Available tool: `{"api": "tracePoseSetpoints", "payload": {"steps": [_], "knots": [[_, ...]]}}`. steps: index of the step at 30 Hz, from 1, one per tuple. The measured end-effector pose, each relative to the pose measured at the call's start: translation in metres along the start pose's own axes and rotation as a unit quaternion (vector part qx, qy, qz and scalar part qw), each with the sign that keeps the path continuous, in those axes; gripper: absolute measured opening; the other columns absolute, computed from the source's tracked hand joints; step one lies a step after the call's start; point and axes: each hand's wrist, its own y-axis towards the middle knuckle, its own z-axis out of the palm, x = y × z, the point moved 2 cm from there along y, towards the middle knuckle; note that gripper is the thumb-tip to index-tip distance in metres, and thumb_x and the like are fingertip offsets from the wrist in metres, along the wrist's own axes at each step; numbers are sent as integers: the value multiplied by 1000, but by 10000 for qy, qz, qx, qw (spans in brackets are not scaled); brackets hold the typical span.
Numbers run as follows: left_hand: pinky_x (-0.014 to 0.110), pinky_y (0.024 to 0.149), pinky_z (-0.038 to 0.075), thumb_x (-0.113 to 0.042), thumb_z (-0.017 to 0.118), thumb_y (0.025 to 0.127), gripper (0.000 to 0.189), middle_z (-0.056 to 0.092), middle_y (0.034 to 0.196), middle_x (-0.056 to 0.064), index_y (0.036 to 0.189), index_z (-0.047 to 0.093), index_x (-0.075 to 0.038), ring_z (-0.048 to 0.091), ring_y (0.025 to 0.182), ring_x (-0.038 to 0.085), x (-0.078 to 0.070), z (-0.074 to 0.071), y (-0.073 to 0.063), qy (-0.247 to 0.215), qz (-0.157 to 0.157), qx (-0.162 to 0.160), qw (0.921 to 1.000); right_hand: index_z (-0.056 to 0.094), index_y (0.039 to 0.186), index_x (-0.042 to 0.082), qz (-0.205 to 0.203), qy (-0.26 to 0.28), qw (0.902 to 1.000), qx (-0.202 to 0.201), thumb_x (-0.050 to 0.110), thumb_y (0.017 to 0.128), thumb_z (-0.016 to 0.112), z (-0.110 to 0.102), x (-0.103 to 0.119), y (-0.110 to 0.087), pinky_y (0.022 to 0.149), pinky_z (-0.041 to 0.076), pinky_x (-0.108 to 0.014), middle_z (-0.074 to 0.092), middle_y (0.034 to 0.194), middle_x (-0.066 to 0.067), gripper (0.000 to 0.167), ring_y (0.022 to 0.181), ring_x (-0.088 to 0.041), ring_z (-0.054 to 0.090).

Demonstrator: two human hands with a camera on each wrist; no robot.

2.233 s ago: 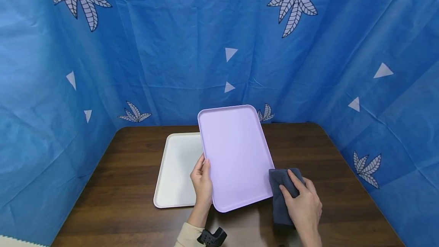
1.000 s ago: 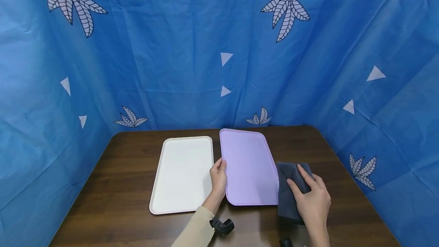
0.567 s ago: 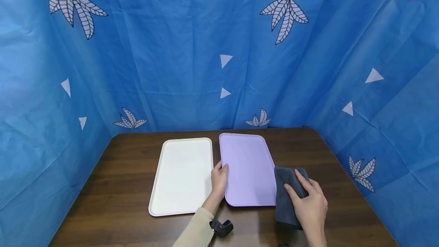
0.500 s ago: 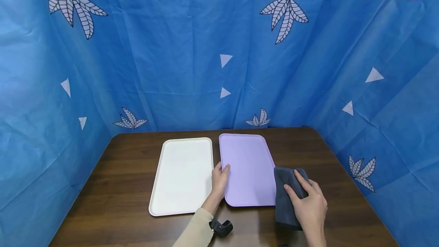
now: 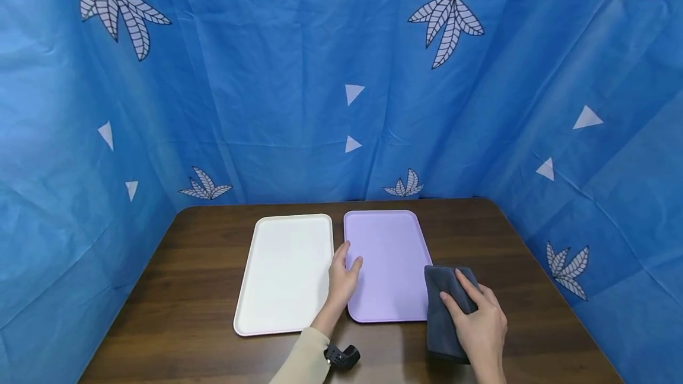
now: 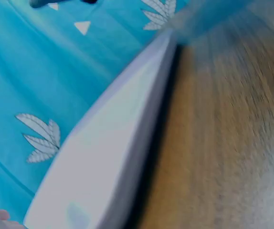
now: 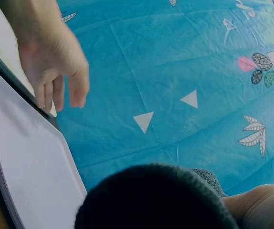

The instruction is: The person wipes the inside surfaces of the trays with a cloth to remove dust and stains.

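A pale cream sleeve [image 5: 304,359], plain and smooth, covers the left forearm — its cuff [image 5: 317,338] ending near the wrist. At the cuff's thumb side shows a black strap [image 5: 333,354] with a rounded black piece [image 5: 350,357] jutting out. The left hand [image 5: 341,280] and right hand [image 5: 482,326] are bare — likewise the visible right forearm [image 5: 490,371].

Lilac tray [image 5: 392,265] – rectangular, round-cornered, lying flat, dark grey cloth [image 5: 441,326] – folded, at its near right corner

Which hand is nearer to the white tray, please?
Left: the left hand is by the white tray; the right hand, gripping the grey cloth, is farther, beyond the purple tray.
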Motion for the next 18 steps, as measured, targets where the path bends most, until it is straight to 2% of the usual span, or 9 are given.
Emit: {"api": "tracePoseSetpoints", "payload": {"steps": [3,6,10,14,18], "knots": [[50,108,41,-3,59,92,46,48,139,29,136,49,10,45,132,44,-12,-8,-4,-297,264,-70,9992,67,127,15,-18,1,10000,-10,15,74,85,0,0,0,78,47,-56,63,115,-21,56,103,-45,61],[52,106,43,-2,57,94,43,52,137,28,135,50,9,48,131,43,-24,-24,-6,-646,462,-239,9966,67,127,16,-39,8,10000,-26,15,74,86,1,0,-1,78,47,-56,63,115,-20,56,103,-44,61],[51,104,45,-1,57,95,39,56,134,26,132,53,9,50,130,39,-37,-53,-4,-984,602,-739,9906,67,127,16,-9,17,10000,-7,15,74,86,1,0,-1,78,47,-56,63,116,-20,56,103,-44,61],[33,101,50,2,57,95,37,59,132,23,131,55,8,52,128,35,-41,-88,-1,-971,615,-1341,9843,67,128,17,4,38,10000,27,15,74,85,1,1,0,79,47,-56,63,116,-19,56,104,-45,60],[16,95,46,3,55,95,36,60,131,23,131,55,8,52,127,34,-38,-122,0,-714,588,-1938,9767,67,128,17,-30,57,10000,17,14,74,85,1,3,0,79,47,-56,63,116,-20,57,105,-44,60]]}}
